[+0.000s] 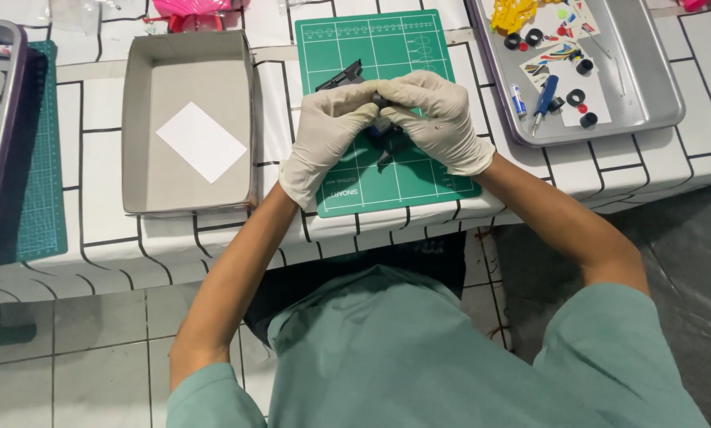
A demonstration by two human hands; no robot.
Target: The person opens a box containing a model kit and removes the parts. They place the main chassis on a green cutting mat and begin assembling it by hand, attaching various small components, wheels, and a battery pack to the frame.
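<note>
Open grey cardboard box (189, 123) left of the green mat, rectangular, shallow; a white paper slip (201, 143) lies tilted on its floor. Metal tray (656, 95) at right holds multicoloured sticker sheets (557, 59) (white backing, partly covered by small parts).

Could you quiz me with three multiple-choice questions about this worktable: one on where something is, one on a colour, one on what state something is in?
1. Where does the white sheet of paper lie?
A. in the grey cardboard box
B. on the floor
C. in the metal tray

2. What colour is the cutting mat under the hands?
A. red
B. green
C. yellow

3. How are the hands?
A. bare and apart
B. gloved and resting flat
C. gloved and closed together on a small dark part

Answers: 1 A, the sheet rests on the box's floor. 2 B, the mat is green with white grid lines. 3 C, the left hand and right hand wear pale gloves and meet over the part.
</note>
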